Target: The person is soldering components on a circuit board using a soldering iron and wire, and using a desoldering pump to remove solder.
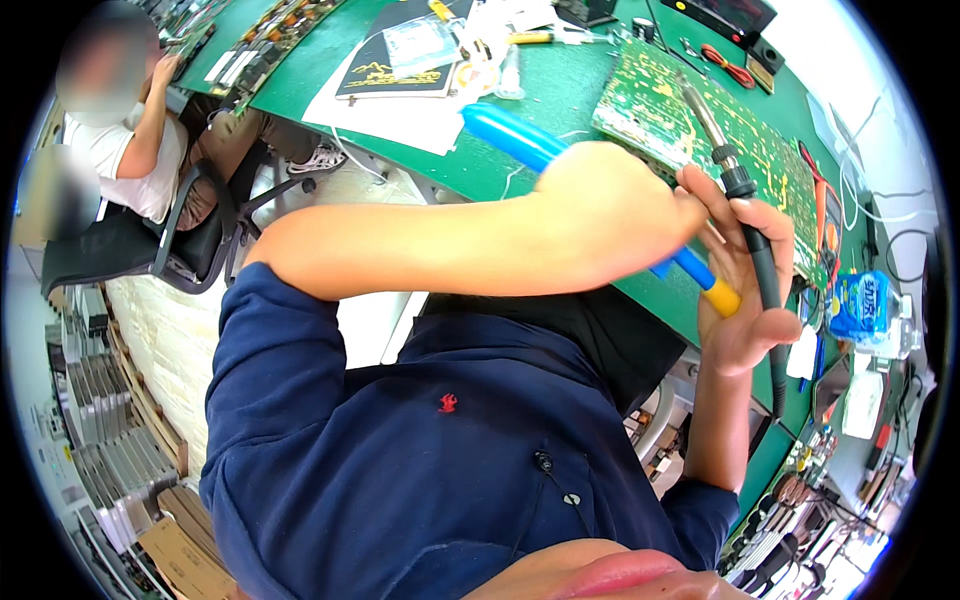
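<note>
My left hand (610,205) is closed in a fist around a blue desoldering pump (510,135); its yellow tip (722,297) pokes out below, next to my right palm. My right hand (745,290) grips the black handle of a soldering iron (745,200), and the metal tip points up over a large green circuit board (650,90) lying on the green bench mat (560,100). My left forearm crosses the picture in front of my navy shirt. The two hands are close together above the board's near edge.
A person in a white shirt sits on a black chair (190,240) at the upper left. Papers and a black card (400,70) lie on the mat. A water bottle (865,310) stands at the right, with red cables (728,65) beyond the board. Stacked boards (100,440) lie lower left.
</note>
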